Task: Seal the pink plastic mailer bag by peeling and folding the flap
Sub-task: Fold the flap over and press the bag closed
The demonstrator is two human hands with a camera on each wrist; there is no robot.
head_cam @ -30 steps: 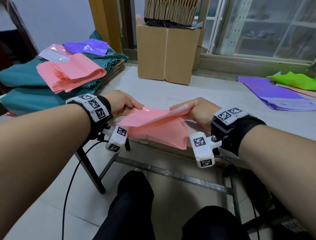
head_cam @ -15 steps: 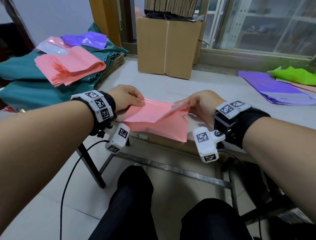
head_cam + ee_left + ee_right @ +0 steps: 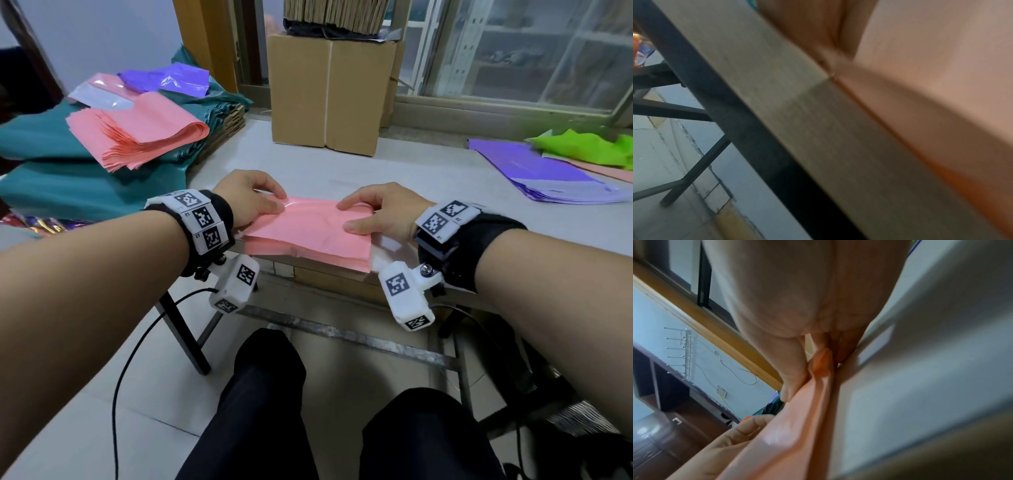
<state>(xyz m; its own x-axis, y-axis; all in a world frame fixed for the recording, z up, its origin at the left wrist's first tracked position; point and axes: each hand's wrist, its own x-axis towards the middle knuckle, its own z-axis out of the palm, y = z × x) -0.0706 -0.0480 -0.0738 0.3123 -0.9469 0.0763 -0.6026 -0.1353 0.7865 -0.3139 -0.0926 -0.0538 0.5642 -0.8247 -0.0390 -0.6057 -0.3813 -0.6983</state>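
Hands meet over the pink mailer bag (image 3: 310, 233) in the head view, which lies flat at the near edge of the table (image 3: 445, 192), its near side hanging slightly over that edge. The left hand (image 3: 248, 198) rests on the bag's nine-o'clock end with fingers curled down onto it; the right hand (image 3: 380, 212) presses the three-o'clock end, thumb flat on top and fingers bent over the far edge. A cardboard box (image 3: 329, 92) stands at twelve o'clock, a stack of pink mailers (image 3: 137, 133) at ten, purple mailers (image 3: 541, 174) at two.

Left wrist view: blurred; the table edge (image 3: 818, 129) runs diagonally, the pink bag (image 3: 941, 81) beside it, no fingers visible.

Right wrist view: the right hand's thumb (image 3: 791, 369) lies on the pink bag (image 3: 777, 443), with the left hand (image 3: 731, 439) at seven o'clock touching it.
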